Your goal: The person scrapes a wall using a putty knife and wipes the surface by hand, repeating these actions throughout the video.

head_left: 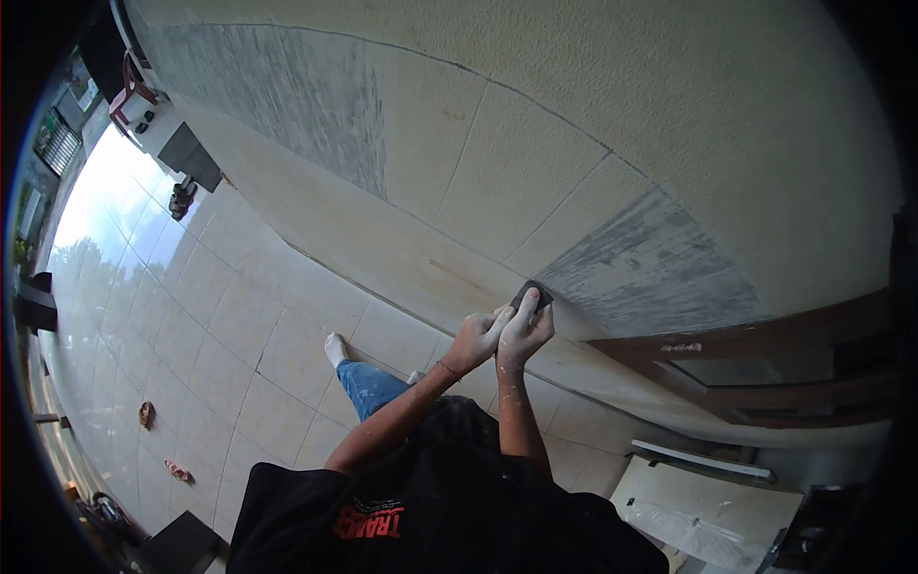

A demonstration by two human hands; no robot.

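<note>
Close together in front of the cream wall (535, 182) are both hands, dusted with white. My right hand (525, 330) is closed round a small dark block (532, 295), its thumb lying along the block. Just left of it, my left hand (481, 340) is closed, its fingers against the right hand near the block; whether it grips the block too is partly hidden. The block's tip meets the lower corner of a grey streaked patch (660, 263) on the wall. Another grey streaked patch (296, 96) lies further left, with pencil-like lines between the two.
A brown wooden door frame (612, 350) stands right of the hands. On the tiled floor (277, 364) are sandals (145, 414) and a pinkish shoe (178, 471). A plastic-covered white panel (698, 507) is at lower right; a red chair (129, 91) is at upper left.
</note>
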